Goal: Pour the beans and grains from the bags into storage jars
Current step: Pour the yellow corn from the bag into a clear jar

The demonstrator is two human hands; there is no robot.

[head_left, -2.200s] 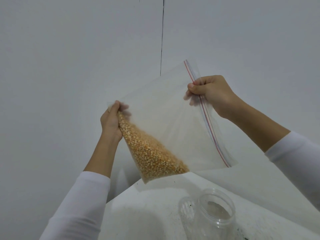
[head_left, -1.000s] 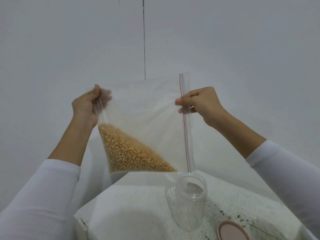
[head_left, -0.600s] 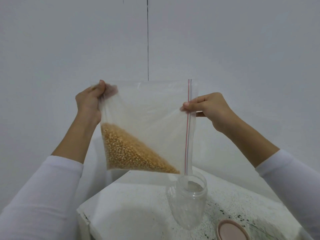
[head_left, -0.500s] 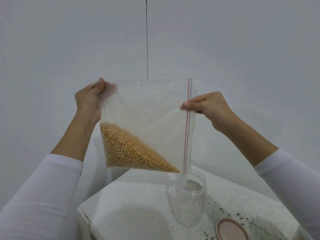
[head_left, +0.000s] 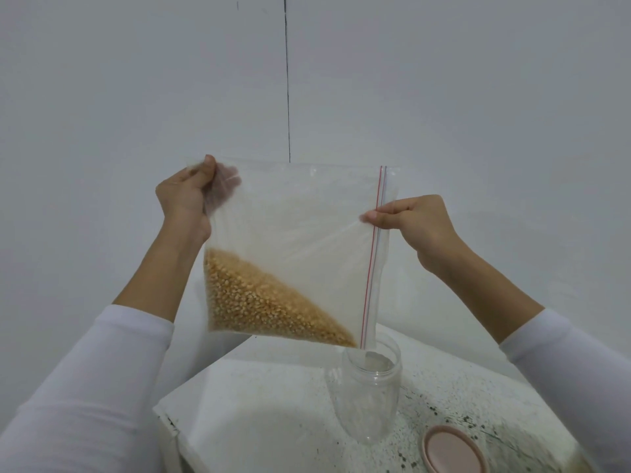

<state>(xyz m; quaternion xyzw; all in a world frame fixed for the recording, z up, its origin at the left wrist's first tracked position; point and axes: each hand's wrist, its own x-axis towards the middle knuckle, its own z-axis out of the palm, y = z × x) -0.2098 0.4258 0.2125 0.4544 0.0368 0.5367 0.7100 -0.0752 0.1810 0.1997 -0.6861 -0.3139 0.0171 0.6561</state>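
Head view is showing both arms raised, holding a clear zip bag (head_left: 300, 233) sideways above the table (head_left: 259, 404). Left hand (head_left: 186, 199) is gripping its upper corner; right hand (head_left: 415, 220) is pinching the zip edge. Yellow kernels (head_left: 259, 302) are lying in its lower corner, just above the open jar (head_left: 370, 387).

A clear zip-lock bag (head_left: 300, 233) is held up in front of a pale wall (head_left: 478, 80), turned so its red-and-blue zip strip (head_left: 375, 247) runs down the right side. The left hand (head_left: 186, 196) pinches the bag's upper left corner; the right hand (head_left: 415, 220) pinches it at the zip strip. Yellow corn kernels (head_left: 259, 302) lie heaped in the lower left corner, sloping down to the right. The bag's lower right corner hangs just over the mouth of a clear plastic jar (head_left: 370, 394) standing upright on the speckled white worktop (head_left: 256, 414). A pink lid (head_left: 452, 454) lies near right of the jar.
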